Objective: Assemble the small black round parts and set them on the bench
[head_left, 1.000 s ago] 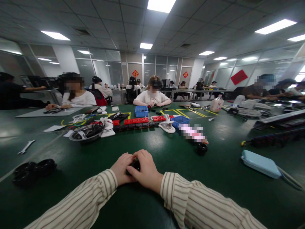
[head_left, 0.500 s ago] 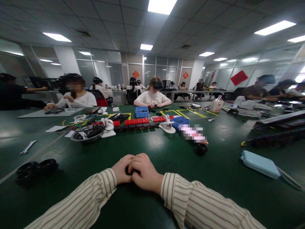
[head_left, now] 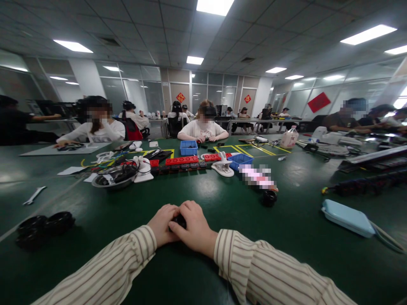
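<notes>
Close in front of me over the green table, my left hand [head_left: 164, 224] and my right hand [head_left: 194, 224] are wrapped round one black part [head_left: 180, 220]. Only a small dark, glossy bit of it shows between the fingers; the rest is hidden. My right fingers overlap the top of the left ones, and the right thumb lies across the near side. On the left lie several round black plastic parts [head_left: 44, 228] in a cluster. Another round black part [head_left: 269, 198] sits farther off to the right.
A wrench [head_left: 34, 195] lies at far left. Ahead are a metal bowl [head_left: 111, 184] of dark parts, red power-strip pieces [head_left: 182, 160], a white clip [head_left: 223, 165] and a blue bin [head_left: 188, 148]. A light-blue case [head_left: 347, 217] is at right. A co-worker [head_left: 203, 127] sits opposite.
My right fingers and thumb have shifted slightly over the black part, showing a little more of its top. Both hands stay together around it.
</notes>
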`<move>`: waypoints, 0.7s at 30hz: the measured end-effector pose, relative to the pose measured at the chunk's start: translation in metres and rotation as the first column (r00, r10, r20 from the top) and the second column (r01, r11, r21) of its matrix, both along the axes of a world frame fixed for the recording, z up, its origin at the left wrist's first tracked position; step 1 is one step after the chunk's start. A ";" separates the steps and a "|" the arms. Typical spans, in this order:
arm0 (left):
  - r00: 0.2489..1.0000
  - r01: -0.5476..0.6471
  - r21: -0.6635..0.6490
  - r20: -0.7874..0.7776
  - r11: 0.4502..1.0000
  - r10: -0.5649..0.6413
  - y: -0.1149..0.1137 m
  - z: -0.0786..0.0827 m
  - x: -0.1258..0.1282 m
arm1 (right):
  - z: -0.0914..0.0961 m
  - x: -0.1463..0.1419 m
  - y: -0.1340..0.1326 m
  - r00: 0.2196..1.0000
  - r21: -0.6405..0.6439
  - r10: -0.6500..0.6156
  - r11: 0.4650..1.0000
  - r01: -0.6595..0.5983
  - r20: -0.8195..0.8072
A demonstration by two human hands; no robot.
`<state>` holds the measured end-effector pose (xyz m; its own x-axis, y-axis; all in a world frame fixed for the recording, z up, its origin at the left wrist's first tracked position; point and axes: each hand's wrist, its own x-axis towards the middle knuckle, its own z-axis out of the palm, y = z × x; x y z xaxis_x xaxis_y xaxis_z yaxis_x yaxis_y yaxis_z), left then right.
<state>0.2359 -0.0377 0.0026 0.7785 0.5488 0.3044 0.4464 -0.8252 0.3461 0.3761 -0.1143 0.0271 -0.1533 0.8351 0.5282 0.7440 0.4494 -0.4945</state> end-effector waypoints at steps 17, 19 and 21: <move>0.987 0.148 -0.068 0.075 0.987 -0.143 -0.002 0.002 -0.003 | 0.003 0.000 -0.004 0.960 0.147 0.279 0.950 -0.276 0.000; 0.993 0.106 -0.022 0.051 0.994 -0.105 -0.001 -0.001 -0.002 | 0.003 0.000 -0.005 0.969 0.162 0.243 0.959 -0.234 -0.038; 0.998 0.067 0.021 0.015 0.998 -0.067 -0.001 -0.004 -0.001 | 0.003 0.000 -0.006 0.983 0.154 0.173 0.975 -0.162 -0.066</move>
<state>0.2348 -0.0391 -0.0010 0.8084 0.4889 0.3279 0.3842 -0.8602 0.3354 0.3763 -0.1202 0.0302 -0.2374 0.7133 0.6594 0.6134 0.6364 -0.4676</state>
